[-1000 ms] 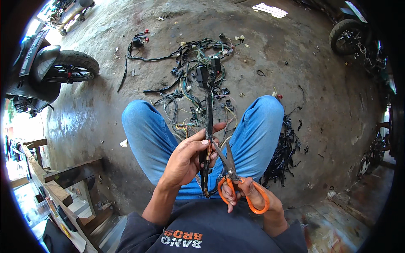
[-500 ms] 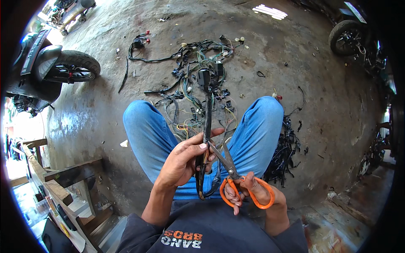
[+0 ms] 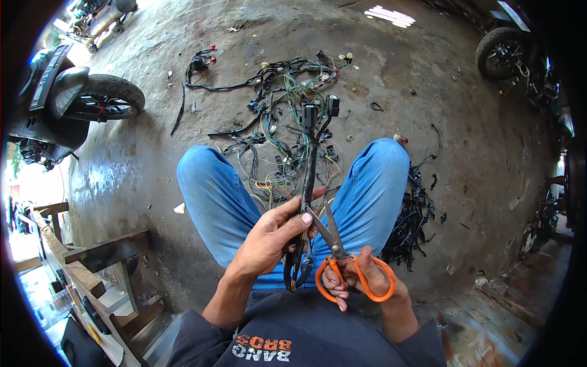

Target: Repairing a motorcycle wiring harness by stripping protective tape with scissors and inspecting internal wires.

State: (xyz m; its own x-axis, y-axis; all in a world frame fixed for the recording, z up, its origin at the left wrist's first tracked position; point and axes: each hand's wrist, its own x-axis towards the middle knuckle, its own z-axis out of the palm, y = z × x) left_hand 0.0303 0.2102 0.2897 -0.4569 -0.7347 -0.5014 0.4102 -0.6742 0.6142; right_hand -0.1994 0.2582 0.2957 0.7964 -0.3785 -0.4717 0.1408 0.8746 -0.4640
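Note:
Between my knees, my left hand (image 3: 272, 235) is closed around a black-wrapped wiring harness (image 3: 310, 162), its thumb pressed along the wrapping. Two black connectors (image 3: 310, 116) top the upright harness, and its lower end loops down near my lap with some bare coloured wires showing. In my right hand (image 3: 361, 275) is a pair of scissors (image 3: 334, 244) with orange handles, fingers and thumb through the loops. Its dark blades are spread apart, one tip at the harness just beside my left thumb. Whether the tip is under the tape, I cannot tell.
A tangle of wires and connectors (image 3: 287, 92) lies on the concrete floor (image 3: 428, 92) ahead. Black tape scraps (image 3: 406, 235) are heaped beyond my right knee. Motorcycle wheels stand at left (image 3: 107, 98) and far right (image 3: 498, 54). A wooden frame (image 3: 107, 254) is at lower left.
The harness top with its connectors has swung to the right, and my left hand has shifted slightly right with it. The scissors have moved very little, blades still apart.

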